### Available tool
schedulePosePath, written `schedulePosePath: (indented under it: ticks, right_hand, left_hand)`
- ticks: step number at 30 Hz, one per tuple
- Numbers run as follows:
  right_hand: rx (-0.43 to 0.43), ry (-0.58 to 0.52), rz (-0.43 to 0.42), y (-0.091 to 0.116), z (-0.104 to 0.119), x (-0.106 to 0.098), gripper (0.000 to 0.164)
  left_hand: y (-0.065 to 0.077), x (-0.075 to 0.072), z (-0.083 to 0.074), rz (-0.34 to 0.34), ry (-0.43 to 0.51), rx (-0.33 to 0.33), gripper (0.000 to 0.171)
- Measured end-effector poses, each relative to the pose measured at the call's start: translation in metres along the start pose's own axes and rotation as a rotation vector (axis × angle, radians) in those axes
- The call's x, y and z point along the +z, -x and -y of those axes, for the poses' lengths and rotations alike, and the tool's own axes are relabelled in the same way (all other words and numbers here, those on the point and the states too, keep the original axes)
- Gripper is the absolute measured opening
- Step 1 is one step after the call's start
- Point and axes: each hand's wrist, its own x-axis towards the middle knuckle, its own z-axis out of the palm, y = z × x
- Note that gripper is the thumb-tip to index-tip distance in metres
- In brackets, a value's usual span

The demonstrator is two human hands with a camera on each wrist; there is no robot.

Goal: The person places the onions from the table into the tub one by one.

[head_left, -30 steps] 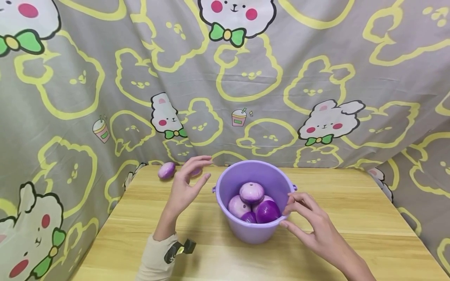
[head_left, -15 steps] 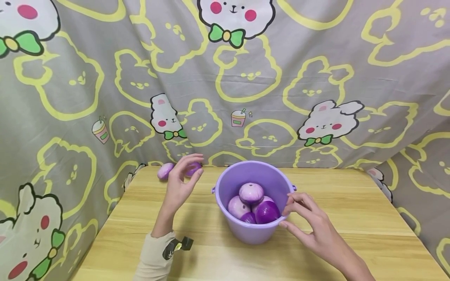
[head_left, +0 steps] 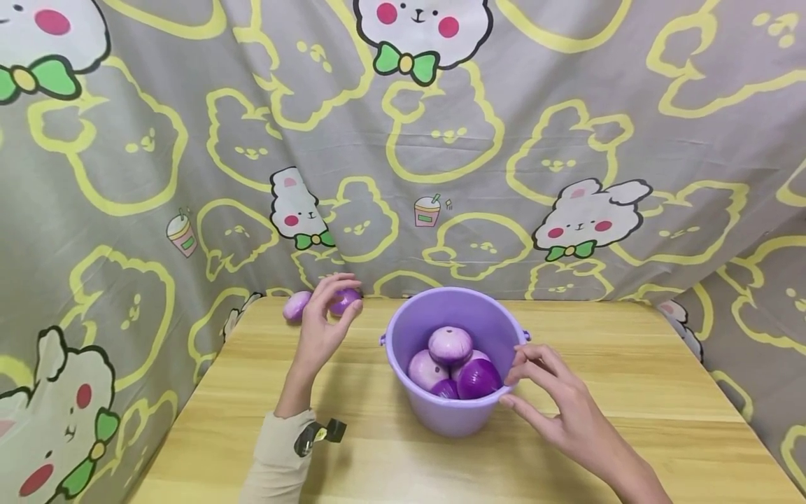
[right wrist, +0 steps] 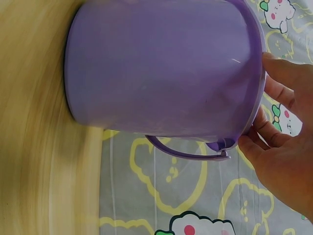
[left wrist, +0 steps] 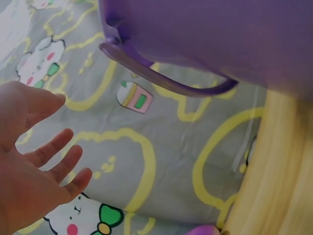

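Note:
A purple bucket (head_left: 450, 420) stands upright on the table with several purple onions (head_left: 450, 344) piled inside. My right hand (head_left: 563, 402) holds its right rim between thumb and fingers, as the right wrist view also shows at the bucket (right wrist: 156, 68). Left of the bucket, my left hand (head_left: 319, 336) is raised over the table, fingers loosely bent with nothing in them. Just beyond it lies a dark purple onion (head_left: 346, 301), partly covered by the fingers in the head view. A paler onion (head_left: 295, 306) sits to its left.
The wooden table (head_left: 630, 364) reaches back to a grey curtain (head_left: 478, 245) printed with yellow outlines and white rabbits. The bucket's handle (left wrist: 171, 85) hangs down along its far side. Both loose onions lie close to the table's back edge.
My left hand has moved a little left, away from the bucket, uncovering more of the dark onion. My right hand and the bucket have stayed in place.

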Motion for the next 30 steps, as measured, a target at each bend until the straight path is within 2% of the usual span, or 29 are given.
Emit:
schedulePosePath:
  ticks: [2, 9, 16, 21, 30]
  right_hand:
    - [0.001, 0.006, -0.004, 0.000, -0.001, -0.001, 0.039]
    - [0.011, 0.011, 0.010, 0.000, -0.001, -0.001, 0.042]
    - [0.012, 0.007, 0.002, -0.001, -0.002, -0.004, 0.035]
    - [0.013, 0.011, 0.012, -0.002, -0.001, -0.003, 0.042]
    - [0.037, 0.004, 0.019, 0.000, 0.002, -0.003, 0.042]
  left_hand:
    - [0.000, 0.003, 0.006, -0.002, -0.036, -0.006, 0.030]
    - [0.002, 0.006, 0.053, -0.021, -0.087, 0.009, 0.031]
    - [-0.002, 0.007, 0.067, 0.004, -0.204, 0.034, 0.027]
    - [0.000, 0.004, 0.078, -0.011, -0.237, 0.026, 0.027]
    - [0.004, -0.001, 0.089, 0.019, -0.308, 0.007, 0.029]
